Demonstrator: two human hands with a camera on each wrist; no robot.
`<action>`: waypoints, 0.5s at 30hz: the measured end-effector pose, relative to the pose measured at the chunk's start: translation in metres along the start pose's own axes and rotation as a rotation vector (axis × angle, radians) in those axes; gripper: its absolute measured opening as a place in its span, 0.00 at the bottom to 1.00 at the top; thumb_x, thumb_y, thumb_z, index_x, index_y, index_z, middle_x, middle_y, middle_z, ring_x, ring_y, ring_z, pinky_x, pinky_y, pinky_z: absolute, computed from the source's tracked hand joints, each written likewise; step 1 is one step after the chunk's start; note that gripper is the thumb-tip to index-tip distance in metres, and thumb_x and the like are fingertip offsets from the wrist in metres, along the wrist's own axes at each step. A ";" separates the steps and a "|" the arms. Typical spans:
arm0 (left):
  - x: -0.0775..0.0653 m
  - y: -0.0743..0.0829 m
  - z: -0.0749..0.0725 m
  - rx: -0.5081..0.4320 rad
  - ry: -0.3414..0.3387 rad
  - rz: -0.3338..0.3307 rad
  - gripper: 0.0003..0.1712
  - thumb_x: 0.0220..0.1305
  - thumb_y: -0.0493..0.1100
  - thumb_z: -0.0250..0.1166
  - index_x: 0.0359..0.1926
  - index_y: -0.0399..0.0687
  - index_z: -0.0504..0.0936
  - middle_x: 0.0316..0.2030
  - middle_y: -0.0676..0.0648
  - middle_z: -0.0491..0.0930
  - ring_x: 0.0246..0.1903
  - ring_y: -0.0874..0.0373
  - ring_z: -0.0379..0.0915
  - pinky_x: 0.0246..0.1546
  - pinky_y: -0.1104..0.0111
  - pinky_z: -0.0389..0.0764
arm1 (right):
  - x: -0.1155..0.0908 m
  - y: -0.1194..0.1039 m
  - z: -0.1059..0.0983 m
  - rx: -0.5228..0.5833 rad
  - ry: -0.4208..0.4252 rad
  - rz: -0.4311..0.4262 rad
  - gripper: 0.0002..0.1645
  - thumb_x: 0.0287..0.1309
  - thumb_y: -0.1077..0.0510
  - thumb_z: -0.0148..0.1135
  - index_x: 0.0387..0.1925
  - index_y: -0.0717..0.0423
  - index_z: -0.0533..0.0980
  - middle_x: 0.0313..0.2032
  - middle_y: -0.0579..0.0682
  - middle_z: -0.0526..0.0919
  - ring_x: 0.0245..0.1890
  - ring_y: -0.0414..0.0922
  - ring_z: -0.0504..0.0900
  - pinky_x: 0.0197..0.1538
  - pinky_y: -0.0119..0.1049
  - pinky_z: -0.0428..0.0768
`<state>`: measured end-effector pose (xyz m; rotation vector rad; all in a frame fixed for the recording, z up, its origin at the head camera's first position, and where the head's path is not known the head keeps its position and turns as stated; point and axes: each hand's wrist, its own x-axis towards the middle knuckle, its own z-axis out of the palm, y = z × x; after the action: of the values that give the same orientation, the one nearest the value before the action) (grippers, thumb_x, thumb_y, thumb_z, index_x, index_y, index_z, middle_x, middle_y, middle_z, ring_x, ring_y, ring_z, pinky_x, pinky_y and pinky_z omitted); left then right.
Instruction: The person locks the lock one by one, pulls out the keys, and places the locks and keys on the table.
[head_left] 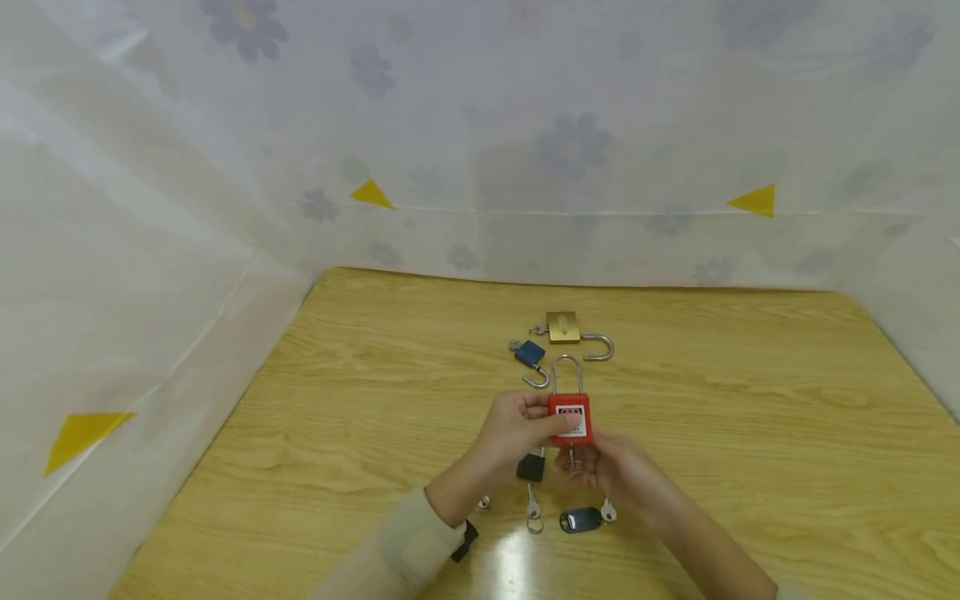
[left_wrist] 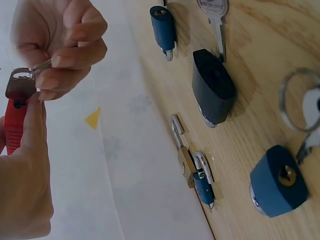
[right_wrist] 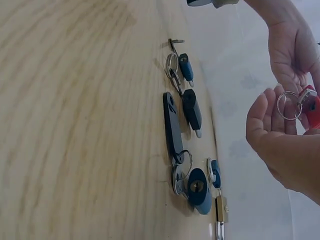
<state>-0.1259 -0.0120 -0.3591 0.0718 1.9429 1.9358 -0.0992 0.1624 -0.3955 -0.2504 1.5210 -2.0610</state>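
Note:
My left hand grips a red padlock by its body, thumb across the white label. Its long silver shackle points up and away; whether it is locked is unclear. A silver key sits in the padlock's bottom, with a key ring hanging from it. Close under the padlock is my right hand, its fingers loosely bent behind the ring. No firm pinch on the key shows. On the table below lie a black padlock and a loose key on a ring.
Farther back lie a brass padlock and a small blue padlock, both with swung-open shackles. Nearer are a dark key tag with a key and another blue padlock. Flowered sheeting walls the wooden table.

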 end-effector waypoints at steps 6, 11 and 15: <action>0.000 0.001 -0.001 -0.063 -0.003 -0.025 0.17 0.55 0.36 0.66 0.46 0.32 0.78 0.42 0.37 0.83 0.34 0.61 0.80 0.35 0.73 0.82 | -0.005 0.010 0.004 0.207 -0.174 -0.070 0.20 0.73 0.55 0.35 0.48 0.49 0.75 0.41 0.45 0.82 0.43 0.38 0.79 0.50 0.29 0.78; 0.001 0.001 -0.001 -0.084 -0.007 -0.032 0.18 0.57 0.36 0.65 0.47 0.31 0.77 0.43 0.36 0.83 0.36 0.59 0.81 0.37 0.70 0.83 | -0.008 0.012 0.010 0.155 -0.123 -0.069 0.15 0.71 0.58 0.39 0.43 0.49 0.74 0.39 0.41 0.81 0.42 0.35 0.78 0.49 0.27 0.78; 0.001 0.001 -0.001 -0.072 -0.001 -0.019 0.18 0.57 0.36 0.65 0.48 0.31 0.77 0.42 0.36 0.83 0.36 0.58 0.82 0.37 0.69 0.84 | -0.010 0.014 0.015 0.090 0.000 -0.067 0.10 0.69 0.59 0.44 0.38 0.47 0.73 0.38 0.40 0.81 0.40 0.35 0.79 0.48 0.28 0.78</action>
<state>-0.1276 -0.0125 -0.3588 0.0350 1.8646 1.9907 -0.0795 0.1529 -0.4018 -0.2698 1.4335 -2.1754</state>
